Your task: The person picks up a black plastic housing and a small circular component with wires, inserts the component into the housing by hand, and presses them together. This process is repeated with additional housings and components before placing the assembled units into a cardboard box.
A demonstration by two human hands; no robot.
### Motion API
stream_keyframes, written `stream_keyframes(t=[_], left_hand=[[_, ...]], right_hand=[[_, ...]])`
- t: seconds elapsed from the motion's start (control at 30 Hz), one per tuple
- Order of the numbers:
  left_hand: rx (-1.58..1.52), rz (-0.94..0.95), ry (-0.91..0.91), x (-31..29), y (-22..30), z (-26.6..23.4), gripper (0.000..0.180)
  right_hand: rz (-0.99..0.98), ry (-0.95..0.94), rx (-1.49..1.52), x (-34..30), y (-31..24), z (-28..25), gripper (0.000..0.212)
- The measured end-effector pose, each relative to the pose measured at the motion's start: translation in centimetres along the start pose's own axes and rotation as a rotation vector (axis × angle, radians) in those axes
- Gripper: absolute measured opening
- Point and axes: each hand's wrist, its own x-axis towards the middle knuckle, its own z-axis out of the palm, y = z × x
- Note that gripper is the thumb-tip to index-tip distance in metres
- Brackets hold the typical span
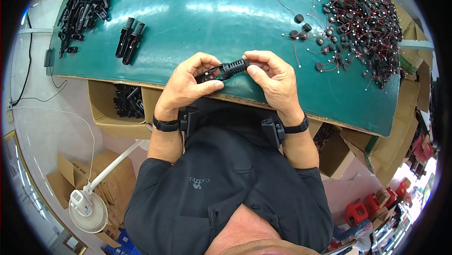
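Observation:
Over the near edge of the green table (202, 29), a black plastic housing (233, 68) with a ribbed, round end is held between my hands. My left hand (187, 81) is closed round its slotted, hollow body, thumb on the near side. At the ribbed end, my right hand (275, 80) pinches with thumb and forefinger; whether a smaller part is between those fingertips cannot be made out. Two similar housings (130, 41) lie side by side on the table, beyond my left hand.
Black housings (84, 12) are heaped at the far left. Small round black parts with red wires (360, 24) form a big pile on the right. Cardboard boxes stand below the table edge, the left one (101, 104) holding black parts. A white fan (88, 208) stands at lower left.

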Motion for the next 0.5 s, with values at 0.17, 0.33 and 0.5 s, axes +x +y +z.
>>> stream_keyframes(t=[0.17, 0.33, 0.5], left_hand=[[-0.025, -0.038, -0.033, -0.22, 0.08, -0.21, 0.045], [-0.010, -0.053, -0.033, -0.26, 0.40, -0.06, 0.041], [-0.032, -0.075, -0.042, -0.26, 0.48, -0.11, 0.039]], right_hand=[[-0.016, 0.006, -0.002, -0.06, 0.05, -0.04, 0.029], [-0.040, 0.017, 0.027, -0.37, 0.14, 0.08, 0.027], [-0.072, 0.049, 0.030, -0.72, 0.33, 0.40, 0.025]])
